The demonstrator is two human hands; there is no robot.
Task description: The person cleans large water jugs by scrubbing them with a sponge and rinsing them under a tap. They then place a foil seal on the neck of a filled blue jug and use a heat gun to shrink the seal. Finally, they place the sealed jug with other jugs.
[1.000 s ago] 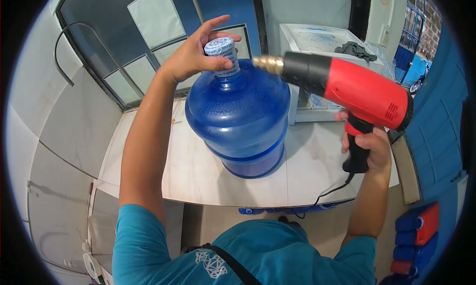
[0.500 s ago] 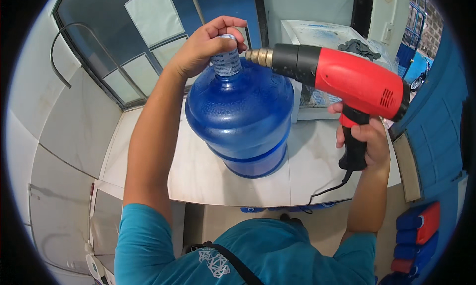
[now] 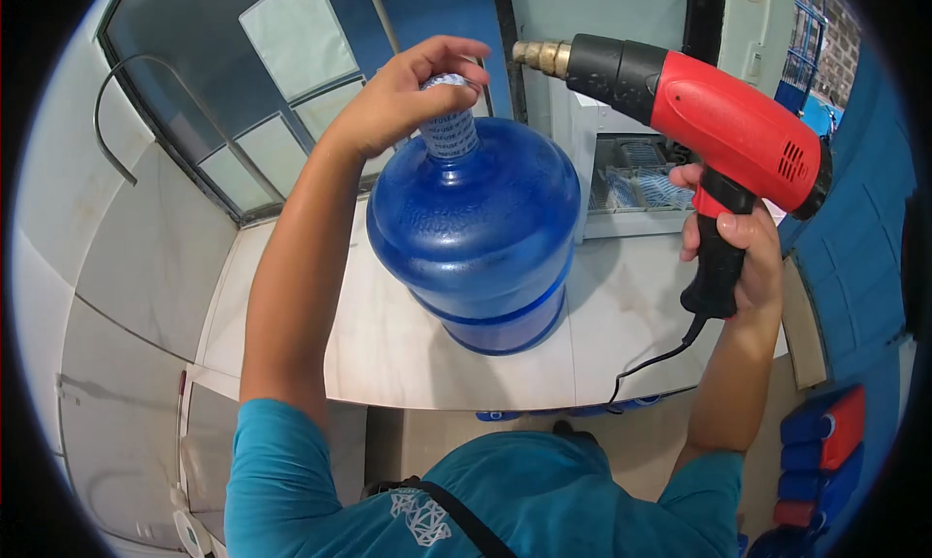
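Note:
On the white counter stands a large blue water jug, upright, its neck wrapped in a printed shrink seal. My left hand curls round the top of that seal, thumb laid across it and index finger stretched above; its other fingertips are partly hidden behind the neck. In my right hand is a red and black heat gun, held by its black handle. Its stepped brass-coloured nozzle points left, a short way right of the neck and apart from it. A black cord hangs from the handle.
Behind the jug to the right stands a white-framed cabinet with packaged items inside. A curved metal pipe rises at the left. The white counter ends in front of me. Blue and red containers are stacked low at the right.
The heat gun has moved right and up, so its nozzle is farther from the jug's neck. My left hand stays at the seal. The view has shifted slightly.

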